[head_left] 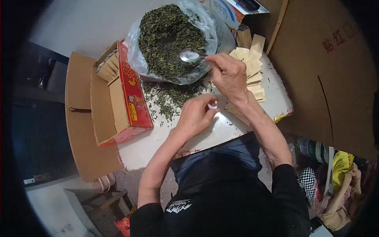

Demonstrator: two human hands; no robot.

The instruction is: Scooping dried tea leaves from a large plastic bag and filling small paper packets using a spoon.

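My right hand [229, 75] grips the handle of a metal spoon [190, 56]. The spoon's shiny bowl is over dried green leaves [166, 33], which fill a clear plastic bag [136, 55] with its mouth spread wide. Below and to the left, my left hand [196, 114] is closed, thumb and fingers pinched around a small whitish thing [213, 105] whose kind I cannot make out. Flat paper packets [252, 65] lie in an overlapping pile beyond my right wrist.
Loose leaves [167, 100] are scattered on the white tabletop [142, 152]. At the left stands a red cardboard box [136, 100], open, with filled-looking packets [108, 69] at its far end. Large brown cardboard [316, 71] rises along the right side. A printed carton [225, 12] stands behind the bag.
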